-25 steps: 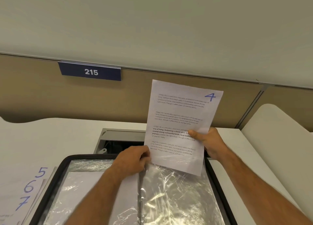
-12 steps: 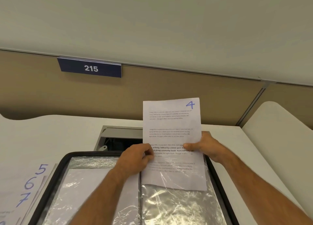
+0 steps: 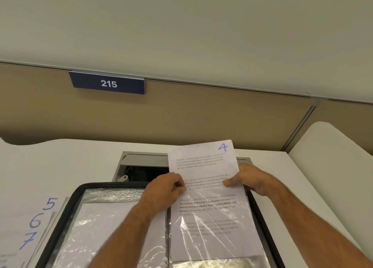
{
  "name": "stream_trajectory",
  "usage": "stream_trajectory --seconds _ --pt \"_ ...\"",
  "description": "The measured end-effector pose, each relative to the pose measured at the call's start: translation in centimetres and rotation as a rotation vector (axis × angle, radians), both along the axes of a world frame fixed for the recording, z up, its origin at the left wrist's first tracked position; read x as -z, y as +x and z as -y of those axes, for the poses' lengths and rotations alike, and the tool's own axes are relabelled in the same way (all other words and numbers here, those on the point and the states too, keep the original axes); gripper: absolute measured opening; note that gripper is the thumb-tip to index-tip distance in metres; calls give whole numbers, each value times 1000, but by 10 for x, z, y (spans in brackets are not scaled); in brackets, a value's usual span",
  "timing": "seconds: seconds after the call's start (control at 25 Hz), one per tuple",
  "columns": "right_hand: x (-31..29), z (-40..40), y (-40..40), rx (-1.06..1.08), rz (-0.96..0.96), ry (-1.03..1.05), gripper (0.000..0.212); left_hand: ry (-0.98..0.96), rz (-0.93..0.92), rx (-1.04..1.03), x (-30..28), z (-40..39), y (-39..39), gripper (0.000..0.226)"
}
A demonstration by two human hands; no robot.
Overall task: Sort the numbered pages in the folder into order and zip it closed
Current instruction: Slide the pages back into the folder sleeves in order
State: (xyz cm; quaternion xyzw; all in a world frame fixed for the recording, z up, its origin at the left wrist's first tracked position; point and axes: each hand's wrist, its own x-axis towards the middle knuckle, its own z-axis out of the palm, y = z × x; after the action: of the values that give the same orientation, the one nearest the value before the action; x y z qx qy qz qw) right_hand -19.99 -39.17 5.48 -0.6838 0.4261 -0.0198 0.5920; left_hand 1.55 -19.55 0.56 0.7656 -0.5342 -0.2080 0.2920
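The page marked 4 [image 3: 203, 167] stands partly slid into the clear plastic sleeve [image 3: 214, 227] on the right half of the open zip folder [image 3: 60, 213], its upper part sticking out above the sleeve's mouth. The left hand [image 3: 163, 193] pinches the page's left edge at the sleeve opening; the right hand [image 3: 248, 179] grips its right edge, thumb on the front. The folder lies on the white desk [image 3: 60, 163]. Just left of it, fanned pages numbered 5, 6 and 7 [image 3: 34, 223] overlap. A "215" plate [image 3: 109, 83] hangs on the partition behind.
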Motion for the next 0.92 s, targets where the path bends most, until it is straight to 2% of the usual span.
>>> stream_trajectory --seconds 0.12,0.16,0.36,0.52,0.56,0.64,0.76,0.8,0.92 --pt "2 -7 3 145 165 20 29 3 -7 -15 0 0 -2 8" --pt "3 -8 4 168 159 2 27 3 -2 -21 1 0 -2 8" --pt "0 -5 -4 13 -119 -38 25 -3 14 -29 0 1 -5 4" --pt "-1 -10 -1 170 120 -12 21 -5 18 -46 0 0 -6 5" --pt "0 -10 1 189 128 -27 21 -5 18 -51 0 0 -6 4" --pt "-1 -6 0 155 20 -74 19 -12 30 -61 0 -1 -7 5" --pt "-6 0 -5 -12 -233 -143 18 -21 33 -73 -1 0 -9 6" --pt "-7 -1 -4 -27 -244 -146 19 -18 32 -74 -2 0 -9 7" --pt "-6 -5 1 108 -21 -119 24 -12 31 -80 -2 -1 -11 6"
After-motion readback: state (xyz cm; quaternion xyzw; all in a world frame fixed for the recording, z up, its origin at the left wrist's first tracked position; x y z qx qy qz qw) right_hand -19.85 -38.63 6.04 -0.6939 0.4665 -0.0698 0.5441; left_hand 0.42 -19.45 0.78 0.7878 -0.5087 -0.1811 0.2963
